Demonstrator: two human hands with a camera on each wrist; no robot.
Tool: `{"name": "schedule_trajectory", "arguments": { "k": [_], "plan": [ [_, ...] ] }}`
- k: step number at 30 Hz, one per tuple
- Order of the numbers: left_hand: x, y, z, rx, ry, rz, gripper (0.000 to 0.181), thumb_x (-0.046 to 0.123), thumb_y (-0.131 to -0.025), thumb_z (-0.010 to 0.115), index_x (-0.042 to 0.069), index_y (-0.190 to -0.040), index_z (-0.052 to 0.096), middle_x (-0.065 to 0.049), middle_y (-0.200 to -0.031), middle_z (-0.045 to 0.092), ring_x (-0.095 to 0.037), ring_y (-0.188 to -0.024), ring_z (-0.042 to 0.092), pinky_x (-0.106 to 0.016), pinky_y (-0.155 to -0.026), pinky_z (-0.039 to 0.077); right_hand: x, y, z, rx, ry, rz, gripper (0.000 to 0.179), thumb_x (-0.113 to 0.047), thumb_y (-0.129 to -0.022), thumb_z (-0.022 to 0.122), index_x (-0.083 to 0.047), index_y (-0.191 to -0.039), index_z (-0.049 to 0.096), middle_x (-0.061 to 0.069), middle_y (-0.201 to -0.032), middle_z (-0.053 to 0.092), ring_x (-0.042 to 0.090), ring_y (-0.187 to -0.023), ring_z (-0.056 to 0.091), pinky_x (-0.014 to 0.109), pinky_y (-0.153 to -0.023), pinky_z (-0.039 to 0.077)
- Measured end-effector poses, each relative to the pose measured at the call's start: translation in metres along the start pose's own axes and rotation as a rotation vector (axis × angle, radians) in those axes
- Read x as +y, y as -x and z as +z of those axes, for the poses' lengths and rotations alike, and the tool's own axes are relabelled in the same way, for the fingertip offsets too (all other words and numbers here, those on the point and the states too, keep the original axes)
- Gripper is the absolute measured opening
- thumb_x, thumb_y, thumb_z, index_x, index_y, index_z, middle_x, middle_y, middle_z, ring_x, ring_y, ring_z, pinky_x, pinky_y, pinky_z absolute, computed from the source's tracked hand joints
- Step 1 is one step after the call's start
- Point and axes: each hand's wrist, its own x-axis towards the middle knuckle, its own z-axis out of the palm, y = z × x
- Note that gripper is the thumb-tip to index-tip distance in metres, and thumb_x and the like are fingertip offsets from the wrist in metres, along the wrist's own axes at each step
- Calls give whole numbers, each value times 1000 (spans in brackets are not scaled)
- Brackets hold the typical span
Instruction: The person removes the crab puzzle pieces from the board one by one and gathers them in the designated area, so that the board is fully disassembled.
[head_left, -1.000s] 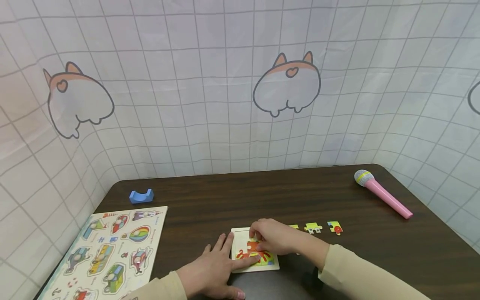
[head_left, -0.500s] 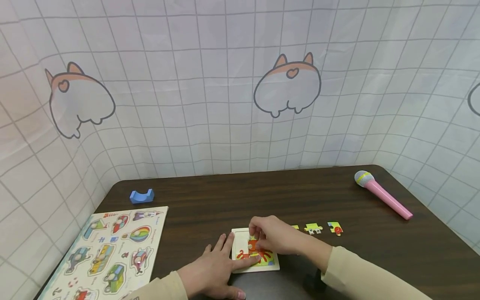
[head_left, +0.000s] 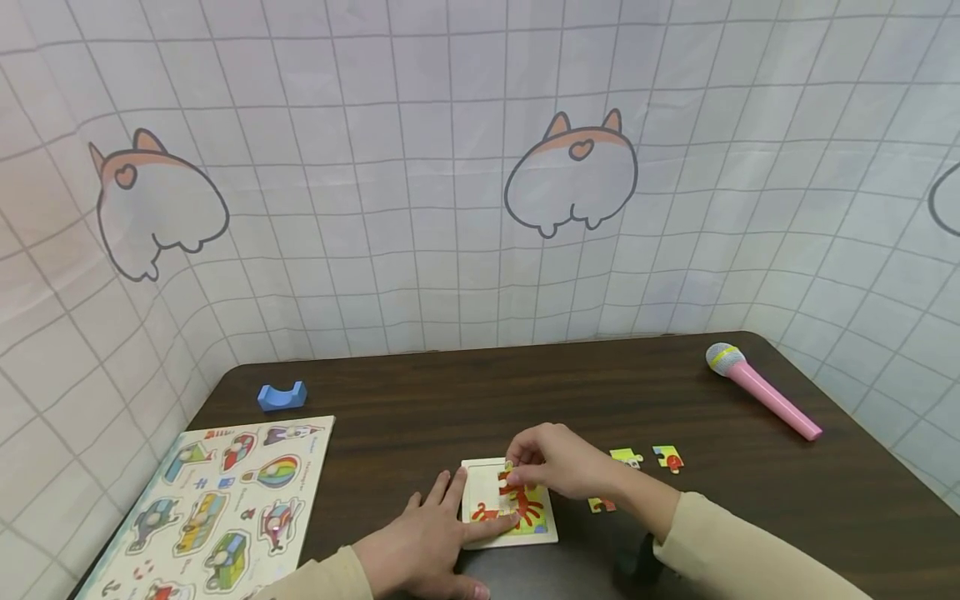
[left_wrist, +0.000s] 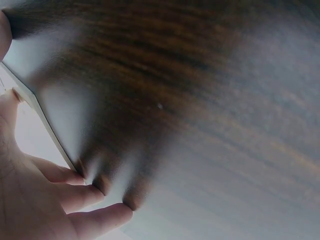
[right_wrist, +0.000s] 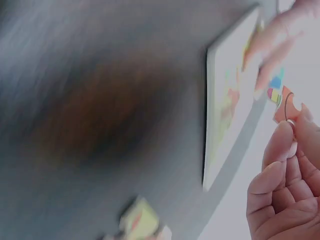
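Note:
My right hand [head_left: 566, 462] pinches a small orange-red puzzle piece [right_wrist: 287, 105] between thumb and fingers, close over the upper right of a square puzzle board [head_left: 480, 483]. The board has a pale rim and red, yellow and green pieces laid along its lower and right part; bare pale ground shows at its upper left. My left hand [head_left: 420, 537] lies with fingers spread, index finger across the laid pieces and other fingertips at the board's left edge. In the left wrist view, several fingertips [left_wrist: 131, 202] of it touch the dark table.
Loose puzzle pieces lie right of the board: a yellow-green one [head_left: 626, 457], one with a red shape [head_left: 668, 457] and one half beneath the right forearm [head_left: 600, 505]. A vehicle puzzle board [head_left: 225, 508] stands left, a blue notched block [head_left: 282, 397] behind it, a pink microphone [head_left: 765, 390] far right.
My right hand has shifted slightly right and up with the puzzle piece, uncovering more of the laid red pieces and a loose piece below the wrist. The left hand stays in place.

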Motion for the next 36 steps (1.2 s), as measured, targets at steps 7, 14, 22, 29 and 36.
{"name": "schedule_trajectory", "arguments": {
  "k": [7,14,22,29,36],
  "plan": [
    [1,-1,2,11,3,-17,76,63,-81,76,65,-147,37,-26,-167,20,-49,-151,27,-70,-106,40,20,28,-31,90,38,33,10,-21,-97,71,-13,-90,71,-1,-77,67,11,-67,59,25,-60,49],
    [2,-2,3,7,-9,-33,77,65,-81,75,66,-147,35,-24,-168,19,-47,-153,26,-68,-109,38,50,68,-59,179,86,61,9,-20,-94,73,-12,-89,72,-3,-80,72,4,-70,61,23,-64,49],
    [-1,0,6,33,23,0,76,58,-83,77,60,-148,40,-26,-166,21,-49,-151,28,-71,-108,37,78,100,-71,200,78,149,16,-20,-90,78,-8,-92,67,-4,-75,69,4,-64,59,24,-59,50],
    [-1,0,8,58,10,12,76,57,-83,78,59,-148,41,-27,-165,23,-51,-149,32,-70,-107,38,87,104,-62,160,85,167,20,-24,-89,80,-10,-87,66,-5,-68,66,4,-59,56,24,-53,44],
    [-2,-2,9,44,20,9,74,58,-83,77,59,-148,41,-25,-166,22,-50,-149,32,-69,-107,39,83,99,-55,176,151,195,22,-25,-87,81,-12,-79,65,-8,-64,59,4,-56,53,23,-52,43]
  ]
}}
